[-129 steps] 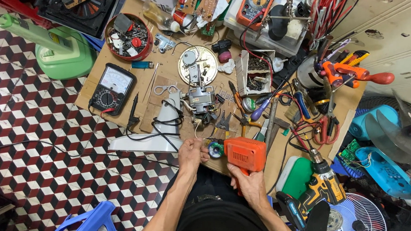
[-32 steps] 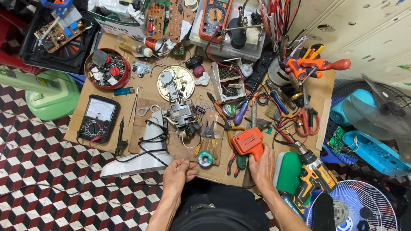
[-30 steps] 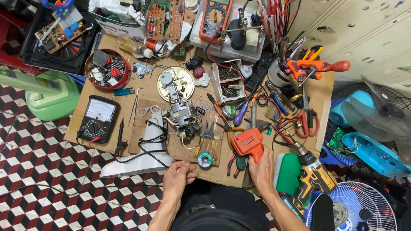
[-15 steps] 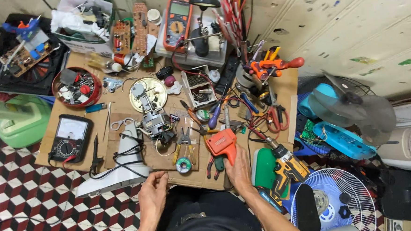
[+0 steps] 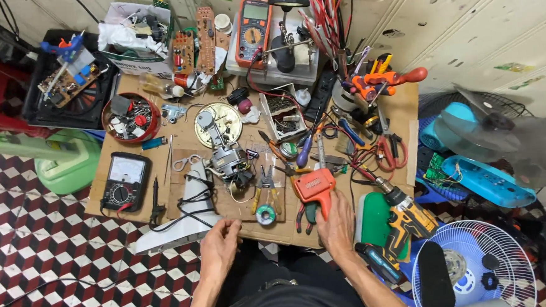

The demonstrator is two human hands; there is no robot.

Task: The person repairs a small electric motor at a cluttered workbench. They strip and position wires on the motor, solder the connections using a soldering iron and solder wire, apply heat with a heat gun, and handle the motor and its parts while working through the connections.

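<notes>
My right hand [image 5: 337,223] lies at the front edge of the wooden workbench [image 5: 178,135], its fingers around the grip of an orange soldering gun [image 5: 312,185] that rests on the bench. Empty and loosely curled, my left hand [image 5: 219,246] rests on the bench edge beside a white plastic fan neck [image 5: 186,217]. Between the hands lies a small solder spool [image 5: 265,215], with yellow-handled pliers [image 5: 266,191] just behind it. A small electric motor [image 5: 227,164] with loose wires sits further back.
A black analog meter [image 5: 122,183] and a red bowl of parts [image 5: 131,117] are at the left. An orange digital meter [image 5: 253,29] stands at the back. A yellow cordless drill [image 5: 407,218] and a fan grille [image 5: 478,267] sit at the right. The green fan base [image 5: 68,163] stands on the floor.
My left hand has left the soldering gun and moved left to the bench edge. The right hand stays on the gun's grip. The view has shifted, showing more of the back.
</notes>
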